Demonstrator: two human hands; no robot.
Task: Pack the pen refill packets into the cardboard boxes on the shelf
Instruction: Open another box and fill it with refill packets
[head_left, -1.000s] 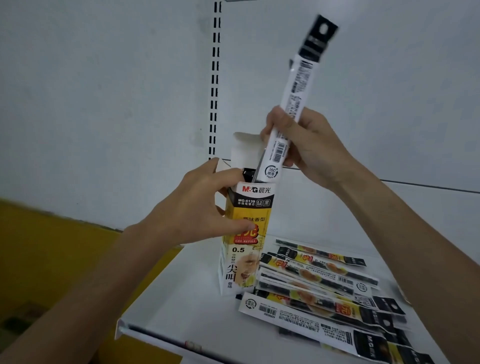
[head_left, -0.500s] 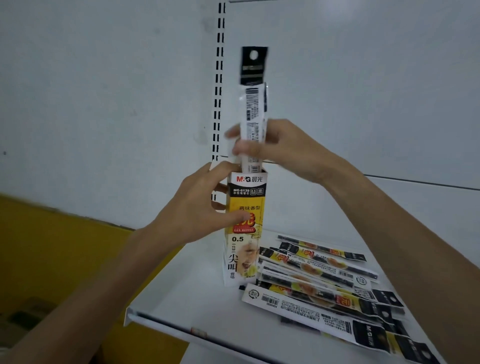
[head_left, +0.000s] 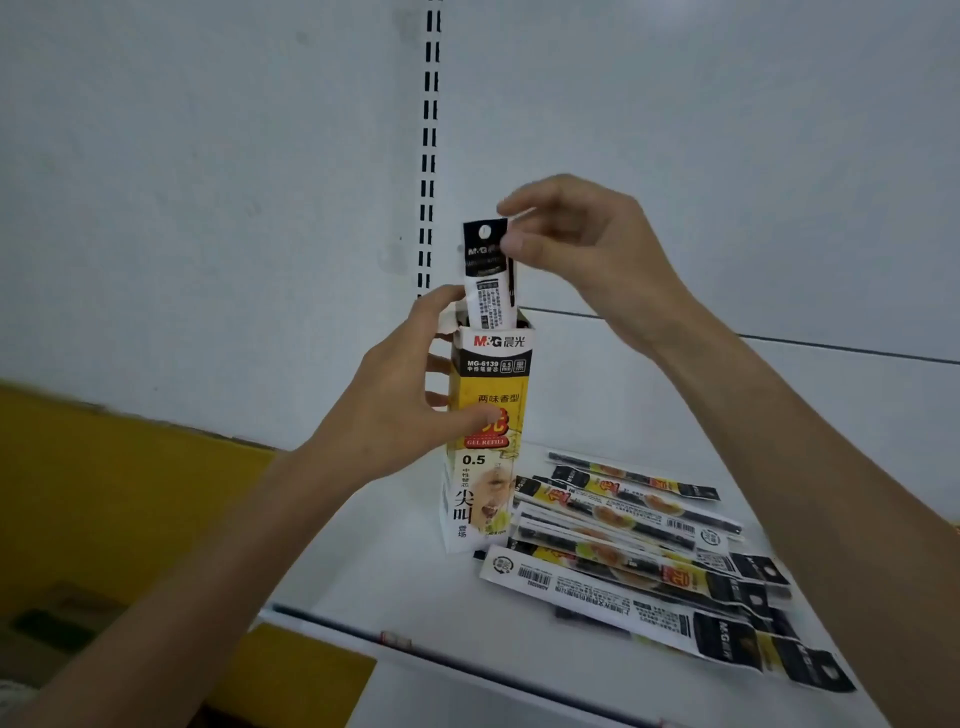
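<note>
A tall yellow and white M&G refill box (head_left: 488, 483) stands upright on the white shelf (head_left: 395, 577), its top flap open. My left hand (head_left: 400, 400) grips the box around its upper half. A pen refill packet (head_left: 487, 275) sticks out of the box's mouth, mostly sunk inside, only its black hanger end and white label showing. My right hand (head_left: 582, 239) pinches that black top end with fingertips. Several more refill packets (head_left: 639, 561) lie flat in a loose pile on the shelf right of the box.
The shelf's front edge (head_left: 441, 660) runs across below the box, with a small price tag on it. A slotted upright rail (head_left: 430, 130) runs up the white back panel behind the box. Yellow surface (head_left: 104, 493) lies lower left, beyond the shelf.
The packet went from tilted above the box to upright in its mouth, then slid down most of its length. My right hand shifted up to its top end. The left hand stayed on the box.
</note>
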